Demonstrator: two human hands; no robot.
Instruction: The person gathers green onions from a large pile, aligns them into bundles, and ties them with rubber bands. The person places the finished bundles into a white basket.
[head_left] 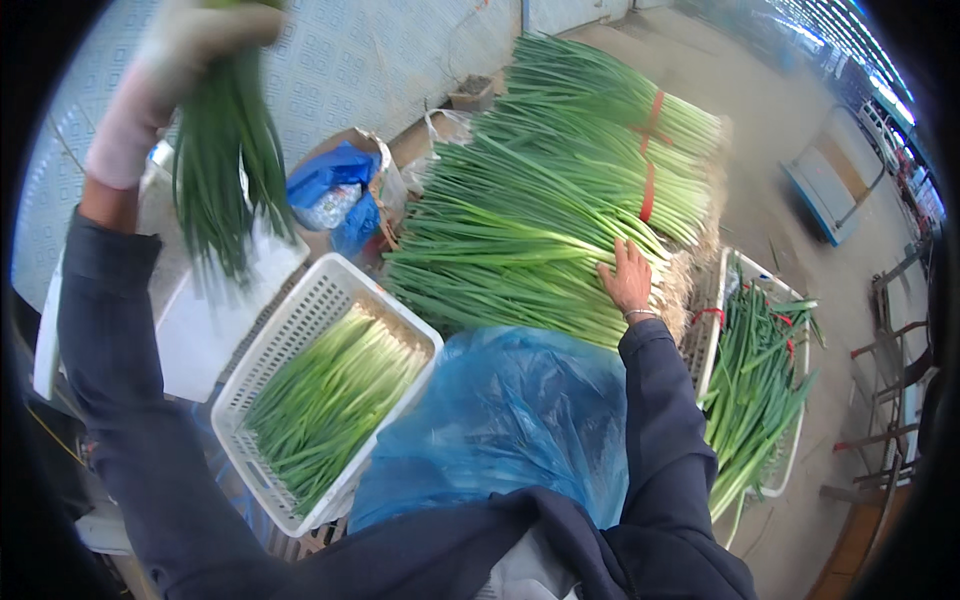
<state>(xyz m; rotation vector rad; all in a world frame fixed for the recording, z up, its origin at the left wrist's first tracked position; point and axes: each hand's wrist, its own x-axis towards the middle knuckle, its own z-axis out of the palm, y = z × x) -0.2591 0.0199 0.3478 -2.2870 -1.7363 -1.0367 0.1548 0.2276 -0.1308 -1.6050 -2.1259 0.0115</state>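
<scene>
- The left hand (200, 35), in a pale glove, is raised high at the upper left and clamped on a bunch (225, 160) of green onions whose leaves hang down, blurred.
- The bunch hangs in the air above and left of the near basket (262, 350), well clear of its rim.
- The right hand (628, 278) is bare, fingers spread flat on top of the big heap (540, 210) of green onions; it grips nothing.
- The heap lies lengthwise from upper right to lower left, with red ties (650, 150) across it near the pale root ends on the right.
- The near basket, white and slotted, sits tilted at the lower left, partly filled with trimmed onions; its right corner comes just beside a blue plastic sheet (510, 420) over the person's lap.
- The sheet's upper edge meets the front of the heap, below the right hand.
- A second white basket (720, 270) stands to the right of the heap, holding loose green onions that spill over its far rim.
- A blue bag (335, 190) sits behind the near basket, against the wall, beside the heap's leaf tips.
- Bare floor (770, 210) lies open beyond the heap to the right.
</scene>
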